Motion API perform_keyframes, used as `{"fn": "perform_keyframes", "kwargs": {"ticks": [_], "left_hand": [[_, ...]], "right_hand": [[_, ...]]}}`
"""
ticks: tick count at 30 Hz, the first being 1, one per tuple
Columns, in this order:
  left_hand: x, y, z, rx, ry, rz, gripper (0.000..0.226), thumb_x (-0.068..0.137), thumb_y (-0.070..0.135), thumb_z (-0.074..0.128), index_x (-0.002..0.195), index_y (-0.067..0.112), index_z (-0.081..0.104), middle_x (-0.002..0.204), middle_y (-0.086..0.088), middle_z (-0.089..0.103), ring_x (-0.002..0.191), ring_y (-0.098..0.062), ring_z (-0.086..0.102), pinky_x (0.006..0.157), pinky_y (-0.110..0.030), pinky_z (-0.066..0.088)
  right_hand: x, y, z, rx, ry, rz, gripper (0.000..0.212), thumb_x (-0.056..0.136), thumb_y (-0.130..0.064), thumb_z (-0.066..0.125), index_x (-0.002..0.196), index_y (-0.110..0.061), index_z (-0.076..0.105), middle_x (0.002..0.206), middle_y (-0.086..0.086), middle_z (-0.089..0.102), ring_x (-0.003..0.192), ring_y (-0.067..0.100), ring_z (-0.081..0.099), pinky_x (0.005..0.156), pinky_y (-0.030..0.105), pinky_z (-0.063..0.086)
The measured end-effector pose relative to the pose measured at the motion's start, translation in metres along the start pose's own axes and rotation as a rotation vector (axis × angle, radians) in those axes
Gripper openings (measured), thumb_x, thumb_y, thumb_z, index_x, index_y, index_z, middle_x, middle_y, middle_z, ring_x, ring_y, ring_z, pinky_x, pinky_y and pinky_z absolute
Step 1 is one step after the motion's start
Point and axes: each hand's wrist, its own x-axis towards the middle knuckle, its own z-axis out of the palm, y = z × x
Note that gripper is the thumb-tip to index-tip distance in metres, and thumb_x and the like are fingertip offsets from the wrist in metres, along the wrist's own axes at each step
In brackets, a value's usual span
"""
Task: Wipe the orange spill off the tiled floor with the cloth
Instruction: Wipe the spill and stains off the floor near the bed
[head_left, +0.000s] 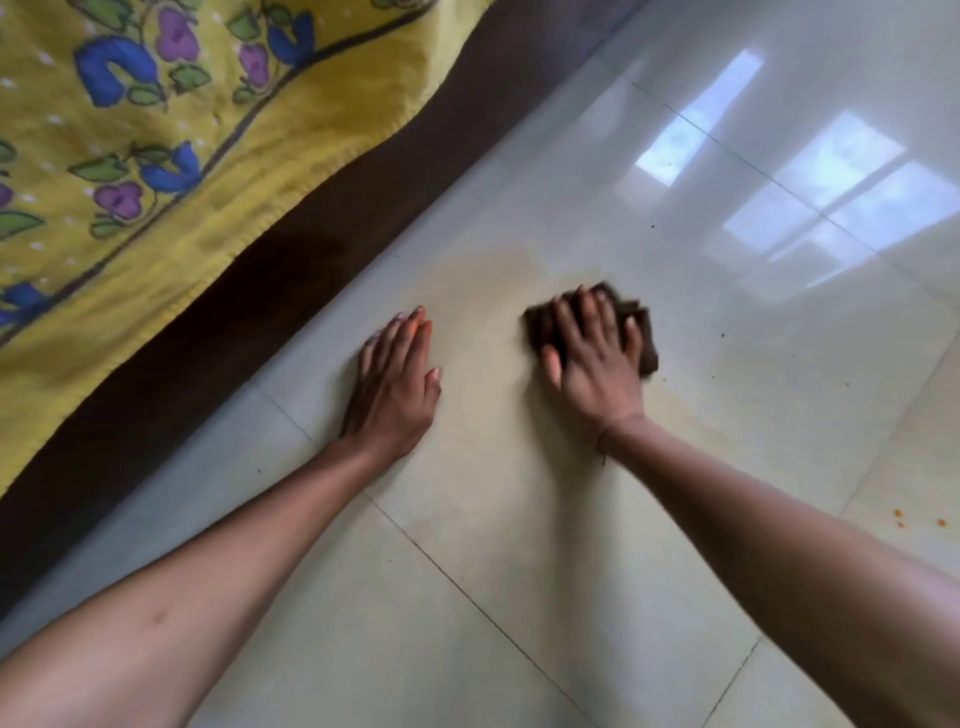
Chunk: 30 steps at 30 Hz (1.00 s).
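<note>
A dark brown cloth (643, 332) lies bunched on the pale tiled floor (519, 545). My right hand (592, 358) presses flat on top of it with spread, straight fingers, covering most of it. A faint orange-yellow smear (498, 270) stains the tile just beyond and left of the cloth. A paler film (727, 395) shows to the right of the cloth. My left hand (397, 384) rests flat on the floor to the left, fingers straight and together, holding nothing.
A bed with a yellow floral bedcover (156, 156) and a dark brown base (311, 270) runs diagonally along the left. Small orange crumbs (898, 514) lie on the tile at the right edge. Window light reflects on the floor (831, 176) at the upper right.
</note>
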Motion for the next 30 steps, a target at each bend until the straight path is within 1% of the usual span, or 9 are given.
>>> {"fn": "perform_keyframes", "kwargs": {"ticks": [2, 4, 9, 14, 16, 21, 26, 28, 30], "left_hand": [[0.013, 0.025, 0.005, 0.000, -0.062, 0.055, 0.059, 0.091, 0.033, 0.034, 0.141, 0.001, 0.042, 0.151, -0.015, 0.037, 0.139, -0.030, 0.033, 0.110, -0.047, 0.028], [0.030, 0.051, 0.011, -0.003, -0.099, 0.068, 0.061, 0.092, 0.035, 0.032, 0.142, 0.002, 0.040, 0.152, -0.014, 0.035, 0.140, -0.031, 0.032, 0.111, -0.046, 0.026], [0.077, 0.089, 0.027, 0.025, -0.110, 0.119, 0.062, 0.094, 0.033, 0.037, 0.148, 0.004, 0.029, 0.158, -0.011, 0.023, 0.146, -0.027, 0.019, 0.115, -0.041, 0.013], [0.091, 0.087, 0.033, 0.030, -0.097, 0.115, 0.064, 0.092, 0.039, 0.029, 0.146, 0.005, 0.034, 0.156, -0.011, 0.028, 0.144, -0.027, 0.024, 0.114, -0.039, 0.014], [0.089, 0.087, 0.035, 0.043, -0.086, 0.124, 0.065, 0.091, 0.039, 0.028, 0.145, 0.005, 0.036, 0.154, -0.011, 0.031, 0.143, -0.027, 0.027, 0.113, -0.039, 0.015], [0.089, 0.086, 0.041, 0.068, -0.043, 0.120, 0.062, 0.091, 0.036, 0.033, 0.144, 0.005, 0.038, 0.153, -0.011, 0.034, 0.142, -0.027, 0.030, 0.111, -0.039, 0.017], [0.089, 0.088, 0.036, 0.080, -0.061, 0.114, 0.061, 0.091, 0.036, 0.035, 0.144, 0.005, 0.038, 0.153, -0.011, 0.034, 0.141, -0.027, 0.031, 0.111, -0.041, 0.019], [0.089, 0.088, 0.037, 0.083, -0.056, 0.108, 0.062, 0.091, 0.036, 0.034, 0.144, 0.005, 0.037, 0.153, -0.010, 0.034, 0.142, -0.027, 0.030, 0.111, -0.042, 0.020], [0.089, 0.087, 0.039, 0.085, -0.044, 0.113, 0.062, 0.091, 0.036, 0.034, 0.144, 0.005, 0.037, 0.154, -0.010, 0.033, 0.142, -0.026, 0.029, 0.111, -0.042, 0.021]], "right_hand": [[-0.053, 0.009, 0.003, -0.026, -0.038, -0.123, 0.064, 0.089, -0.049, 0.032, 0.147, -0.024, 0.038, 0.157, 0.009, 0.028, 0.146, 0.022, 0.018, 0.115, 0.047, 0.009], [-0.056, 0.030, 0.000, -0.046, -0.057, -0.150, 0.064, 0.089, -0.051, 0.032, 0.147, -0.025, 0.038, 0.157, 0.008, 0.029, 0.146, 0.022, 0.020, 0.114, 0.044, 0.009], [0.004, 0.042, -0.009, -0.024, 0.004, 0.166, 0.072, 0.084, -0.054, 0.019, 0.151, -0.029, 0.028, 0.161, 0.004, 0.016, 0.148, 0.019, 0.009, 0.115, 0.043, 0.000], [-0.095, 0.061, -0.006, -0.036, -0.004, 0.012, 0.063, 0.089, -0.048, 0.036, 0.147, -0.026, 0.037, 0.158, 0.006, 0.027, 0.146, 0.020, 0.018, 0.115, 0.045, 0.012], [-0.074, 0.081, -0.010, -0.024, 0.012, 0.056, 0.064, 0.087, -0.050, 0.035, 0.147, -0.025, 0.039, 0.157, 0.008, 0.028, 0.145, 0.021, 0.019, 0.114, 0.044, 0.010], [0.029, 0.089, -0.020, 0.001, 0.025, 0.347, 0.065, 0.090, -0.050, 0.031, 0.151, -0.028, 0.027, 0.161, 0.004, 0.015, 0.148, 0.019, 0.008, 0.116, 0.048, 0.001], [-0.055, 0.076, -0.014, -0.028, 0.008, 0.095, 0.065, 0.088, -0.049, 0.034, 0.149, -0.027, 0.034, 0.159, 0.006, 0.024, 0.147, 0.020, 0.017, 0.115, 0.045, 0.009], [-0.031, 0.087, -0.017, 0.005, 0.001, 0.069, 0.065, 0.087, -0.050, 0.034, 0.148, -0.027, 0.036, 0.158, 0.006, 0.026, 0.146, 0.021, 0.020, 0.115, 0.045, 0.010], [0.032, 0.088, -0.025, 0.010, 0.024, 0.148, 0.065, 0.089, -0.051, 0.033, 0.149, -0.027, 0.033, 0.160, 0.005, 0.022, 0.147, 0.020, 0.015, 0.116, 0.046, 0.007]]}}
